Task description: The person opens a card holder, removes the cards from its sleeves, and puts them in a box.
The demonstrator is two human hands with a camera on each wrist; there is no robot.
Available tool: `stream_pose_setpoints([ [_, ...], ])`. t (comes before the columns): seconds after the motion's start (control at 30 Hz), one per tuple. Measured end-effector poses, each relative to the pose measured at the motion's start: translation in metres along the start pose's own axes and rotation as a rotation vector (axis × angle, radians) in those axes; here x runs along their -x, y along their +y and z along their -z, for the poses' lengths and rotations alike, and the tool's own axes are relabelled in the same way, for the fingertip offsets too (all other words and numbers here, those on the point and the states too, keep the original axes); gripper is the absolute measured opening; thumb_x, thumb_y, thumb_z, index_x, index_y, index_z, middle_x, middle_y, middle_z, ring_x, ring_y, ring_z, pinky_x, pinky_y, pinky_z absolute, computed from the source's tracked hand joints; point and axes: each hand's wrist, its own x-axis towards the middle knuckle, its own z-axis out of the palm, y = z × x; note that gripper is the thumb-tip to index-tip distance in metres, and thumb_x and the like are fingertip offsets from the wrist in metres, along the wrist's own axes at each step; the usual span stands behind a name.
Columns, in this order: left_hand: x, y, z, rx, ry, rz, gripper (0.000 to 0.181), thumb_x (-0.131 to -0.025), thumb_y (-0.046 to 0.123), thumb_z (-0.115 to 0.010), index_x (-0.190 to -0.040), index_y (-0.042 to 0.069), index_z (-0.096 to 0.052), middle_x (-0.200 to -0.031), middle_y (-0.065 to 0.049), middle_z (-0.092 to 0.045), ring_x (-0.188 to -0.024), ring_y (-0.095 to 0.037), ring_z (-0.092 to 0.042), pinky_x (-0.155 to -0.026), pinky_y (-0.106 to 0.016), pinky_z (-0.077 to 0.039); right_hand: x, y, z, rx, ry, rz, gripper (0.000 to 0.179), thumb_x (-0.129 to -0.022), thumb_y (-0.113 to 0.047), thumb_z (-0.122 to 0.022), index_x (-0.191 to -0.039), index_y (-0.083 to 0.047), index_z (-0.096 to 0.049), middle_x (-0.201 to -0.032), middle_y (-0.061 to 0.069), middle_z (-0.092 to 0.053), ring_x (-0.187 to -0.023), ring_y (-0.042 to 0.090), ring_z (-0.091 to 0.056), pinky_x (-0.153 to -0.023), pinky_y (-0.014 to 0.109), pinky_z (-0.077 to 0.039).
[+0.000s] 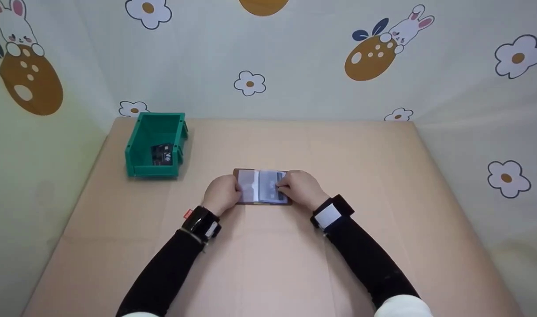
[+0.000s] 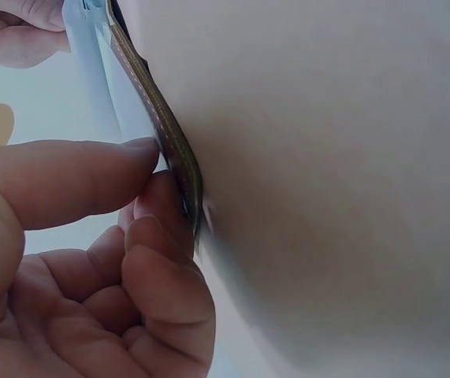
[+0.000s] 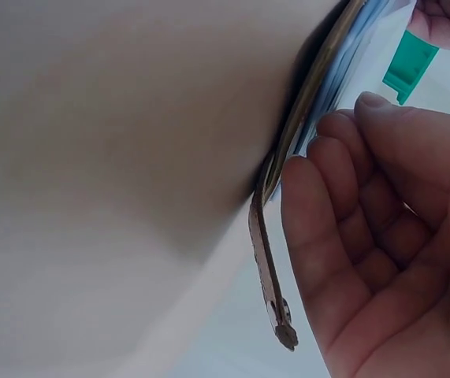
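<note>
An open card holder (image 1: pixel 247 187) with a brown cover and clear plastic sleeves lies on the table. My left hand (image 1: pixel 221 193) pinches its left edge between thumb and fingers; the left wrist view shows the brown stitched cover (image 2: pixel 158 114) in that pinch. Over the right-hand sleeves, my right hand (image 1: pixel 304 188) has its fingers curled, with thumb and index finger pinching at the sleeves near their outer edge. A dark strip shows in the sleeve beside those fingertips. From the right wrist, the brown strap (image 3: pixel 265 260) of the cover sticks out below the fingers.
A green bin (image 1: pixel 153 171) stands at the table's back left, with black cards (image 1: pixel 162 155) marked "Vip" inside. The tan table (image 1: pixel 268 259) meets a patterned curtain (image 1: pixel 303 66) at the back and sides.
</note>
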Motion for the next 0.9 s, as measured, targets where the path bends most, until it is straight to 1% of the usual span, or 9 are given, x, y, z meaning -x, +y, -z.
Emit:
stream_pose_setpoints([
  [0.07,0.0000,0.0000,0.0000,0.001,-0.006,0.004,0.005,-0.079,0.003,-0.067,-0.079,0.003,-0.072,-0.077,-0.006,-0.068,-0.072,-0.024,-0.060,-0.069,-0.039,-0.049,0.0000,0.0001,-0.0004,-0.016,-0.010,0.004,0.015,-0.089,-0.011,-0.072,-0.102,-0.008,-0.078,-0.092,0.007,-0.073,-0.083,0.021,-0.067,-0.076,0.037,-0.053],
  [0.23,0.0005,0.0001,0.0003,-0.002,-0.002,-0.018,0.006,-0.078,0.001,-0.066,-0.076,0.003,-0.072,-0.075,-0.005,-0.067,-0.070,-0.023,-0.059,-0.067,-0.038,-0.049,0.0009,0.0003,-0.0006,-0.044,-0.021,0.014,0.016,-0.089,-0.009,-0.072,-0.105,-0.008,-0.078,-0.090,0.007,-0.072,-0.080,0.021,-0.066,-0.074,0.037,-0.052],
  [0.47,0.0006,-0.0004,0.0005,0.003,0.013,-0.038,0.007,-0.078,0.000,-0.066,-0.076,0.002,-0.073,-0.076,-0.006,-0.068,-0.071,-0.024,-0.060,-0.069,-0.039,-0.050,0.0009,0.0007,-0.0002,-0.033,-0.021,0.016,0.016,-0.090,-0.010,-0.072,-0.105,-0.008,-0.078,-0.092,0.007,-0.074,-0.082,0.021,-0.067,-0.076,0.037,-0.053],
  [0.63,0.0004,-0.0007,0.0007,-0.010,0.012,-0.051,0.007,-0.078,0.001,-0.067,-0.074,0.003,-0.073,-0.075,-0.006,-0.068,-0.069,-0.024,-0.060,-0.068,-0.039,-0.050,0.0007,0.0011,-0.0006,-0.040,-0.021,0.014,0.016,-0.090,-0.009,-0.072,-0.105,-0.008,-0.078,-0.093,0.007,-0.074,-0.083,0.021,-0.067,-0.077,0.038,-0.053],
  [0.73,0.0006,0.0007,0.0011,-0.019,0.012,-0.052,0.006,-0.079,0.002,-0.067,-0.075,0.003,-0.072,-0.076,-0.006,-0.068,-0.070,-0.024,-0.060,-0.068,-0.039,-0.050,0.0007,0.0010,-0.0006,-0.041,-0.017,0.015,0.016,-0.089,-0.009,-0.072,-0.104,-0.008,-0.078,-0.093,0.006,-0.074,-0.082,0.021,-0.067,-0.077,0.037,-0.053],
  [0.9,0.0019,0.0077,0.0022,-0.018,0.048,-0.088,0.005,-0.080,0.004,-0.068,-0.081,0.001,-0.072,-0.079,-0.008,-0.070,-0.075,-0.027,-0.064,-0.072,-0.042,-0.051,0.0006,0.0004,-0.0002,-0.052,-0.018,0.011,0.016,-0.089,-0.009,-0.072,-0.104,-0.008,-0.078,-0.092,0.006,-0.074,-0.080,0.020,-0.066,-0.076,0.037,-0.053],
])
